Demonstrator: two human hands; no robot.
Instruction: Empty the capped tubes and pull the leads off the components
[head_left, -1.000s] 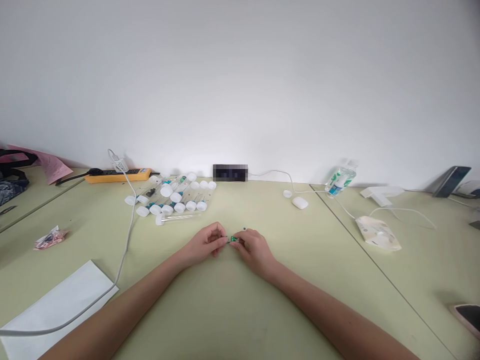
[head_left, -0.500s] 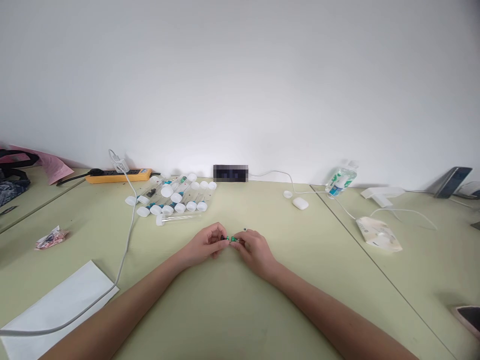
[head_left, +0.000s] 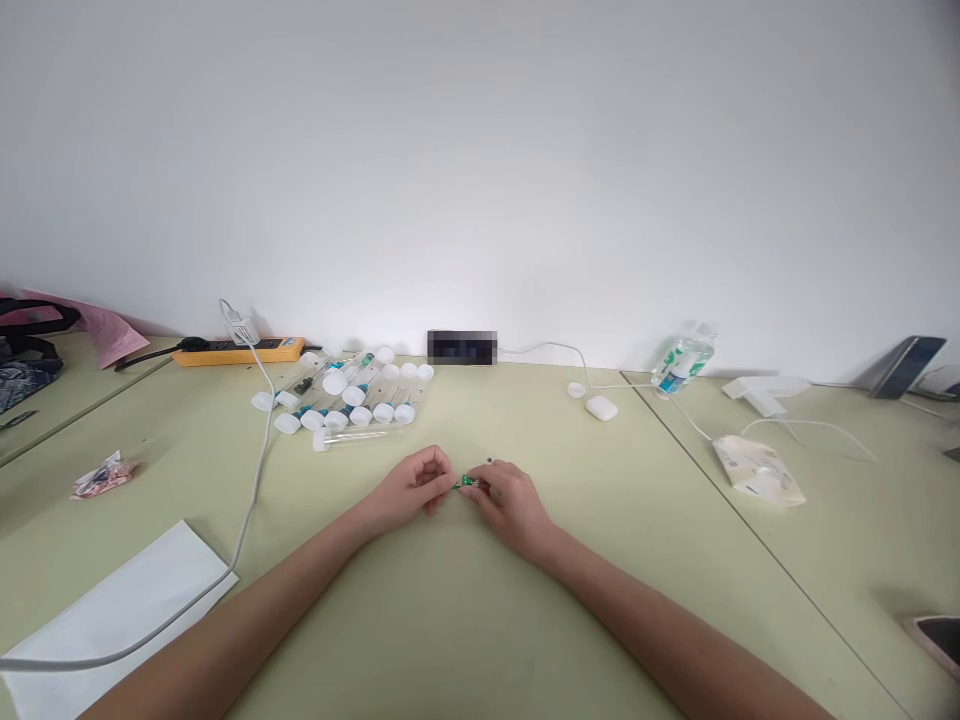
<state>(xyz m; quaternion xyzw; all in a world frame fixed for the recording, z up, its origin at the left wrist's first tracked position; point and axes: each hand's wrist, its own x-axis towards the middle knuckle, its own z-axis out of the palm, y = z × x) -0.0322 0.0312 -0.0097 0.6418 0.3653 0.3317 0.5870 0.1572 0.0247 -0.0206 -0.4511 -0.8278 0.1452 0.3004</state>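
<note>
My right hand (head_left: 511,502) pinches a small green piece (head_left: 468,481) with a pale metallic-looking bit beside it; its exact kind is too small to make out. My left hand (head_left: 412,487) is closed in a pinch just left of it, thumb against forefinger. A thin dark bit shows at its fingertips, but what it holds is mostly hidden. Both hands are close together, low over the pale green table (head_left: 480,620). A tiny dark spot (head_left: 490,460) shows just above my right knuckles.
Several clear tubes with white caps (head_left: 360,416) lie in a cluster at the back left. A yellow power strip (head_left: 277,350), white cable (head_left: 259,470) and white sheet (head_left: 127,610) are leftward. Rightward are a white case (head_left: 601,407), clear bottle (head_left: 684,360) and packet (head_left: 757,470).
The black and green piece that showed at my left fingertips is now mostly out of sight. The green piece in my right fingers has turned slightly. Both hands stay nearly in place.
</note>
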